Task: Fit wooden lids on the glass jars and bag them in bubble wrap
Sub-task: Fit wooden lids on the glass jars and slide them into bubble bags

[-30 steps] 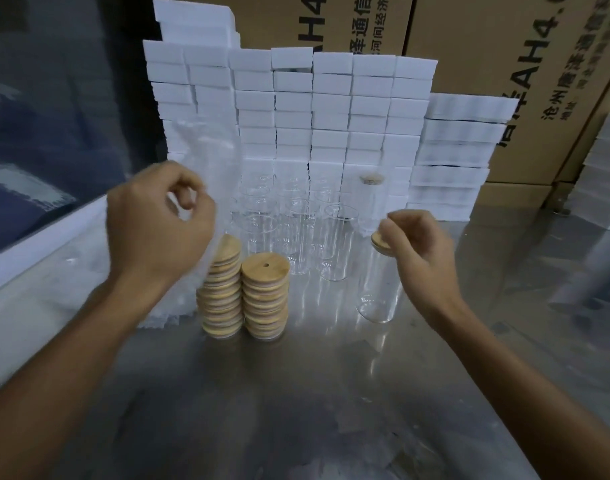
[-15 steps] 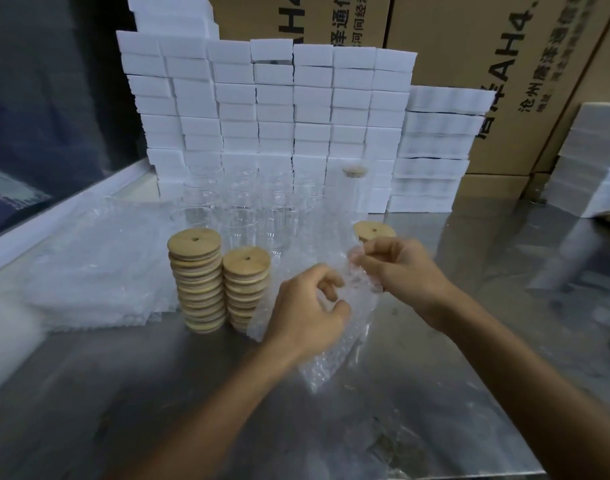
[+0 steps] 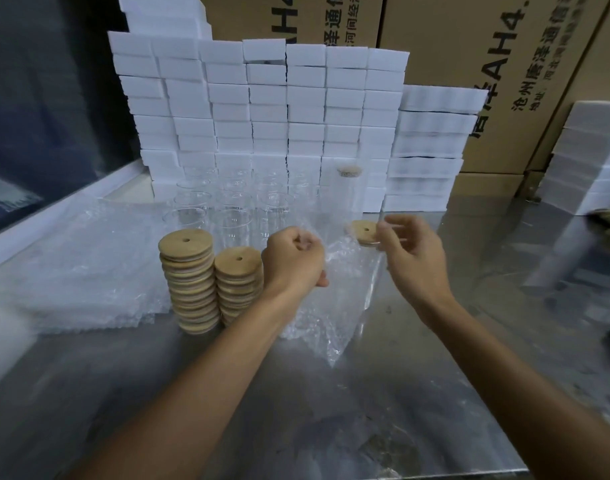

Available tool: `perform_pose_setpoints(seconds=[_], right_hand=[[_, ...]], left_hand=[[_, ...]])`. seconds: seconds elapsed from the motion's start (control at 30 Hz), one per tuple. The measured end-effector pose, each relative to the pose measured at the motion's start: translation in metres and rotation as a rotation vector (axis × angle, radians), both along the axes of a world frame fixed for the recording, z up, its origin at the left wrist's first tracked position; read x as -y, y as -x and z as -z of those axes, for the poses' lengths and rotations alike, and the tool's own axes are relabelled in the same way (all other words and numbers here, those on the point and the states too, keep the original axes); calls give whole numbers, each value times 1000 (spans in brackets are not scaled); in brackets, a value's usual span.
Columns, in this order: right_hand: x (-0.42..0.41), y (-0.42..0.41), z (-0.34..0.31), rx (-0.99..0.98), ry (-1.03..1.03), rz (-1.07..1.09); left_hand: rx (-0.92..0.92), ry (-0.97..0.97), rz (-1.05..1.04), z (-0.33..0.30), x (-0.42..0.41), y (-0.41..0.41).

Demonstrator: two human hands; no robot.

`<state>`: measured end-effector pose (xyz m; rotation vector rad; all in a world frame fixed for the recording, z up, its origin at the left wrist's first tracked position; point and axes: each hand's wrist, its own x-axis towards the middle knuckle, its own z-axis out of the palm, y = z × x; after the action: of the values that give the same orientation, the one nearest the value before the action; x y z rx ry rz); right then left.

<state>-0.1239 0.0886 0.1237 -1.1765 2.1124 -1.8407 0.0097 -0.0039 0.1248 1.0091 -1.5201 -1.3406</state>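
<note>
Hands apart since earlier: left hand (image 3: 294, 258), right hand (image 3: 412, 255) spread bubble-wrap bag (image 3: 334, 299).

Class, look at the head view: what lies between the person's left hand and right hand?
In the head view, a bubble wrap bag hangs between the left hand and right hand, pinched at its top by both; behind it stands a lidded glass jar.

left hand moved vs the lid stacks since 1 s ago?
Yes. The left hand was left of the lid stacks holding the bubble wrap bag up; now it is right of them, lower.
</note>
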Motion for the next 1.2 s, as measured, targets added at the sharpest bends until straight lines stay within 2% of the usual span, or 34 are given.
perform_pose_setpoints(seconds=[0.07, 0.17, 0.33, 0.43, 0.53, 0.6, 0.77, 0.93, 1.07, 1.2], right_hand=[[5, 8, 7, 18, 25, 39], [16, 17, 28, 73, -84, -49], [35, 28, 71, 226, -318, -181], [34, 37, 79, 215, -365, -202], [27, 41, 68, 226, -294, -189], [22, 41, 51, 302, -190, -194], [5, 24, -23, 443, 64, -269], [-11, -2, -74, 514, 88, -403], [-15, -25, -86, 718, 120, -493], [-11, -37, -84, 920, 177, -556]], left_hand=[[15, 8, 23, -8, 4, -3], [14, 40, 13, -19, 10, -6], [159, 247, 11, -24, 7, -10], [209, 321, 8, -20, 4, -12], [245, 378, -20, -16, 3, -10], [259, 380, -41, -15, 3, -6], [355, 460, 8, -18, -3, 3], [478, 375, 5, -22, -3, 16], [523, 417, -49, -25, 5, 22], [529, 435, -9, -26, 10, 21]])
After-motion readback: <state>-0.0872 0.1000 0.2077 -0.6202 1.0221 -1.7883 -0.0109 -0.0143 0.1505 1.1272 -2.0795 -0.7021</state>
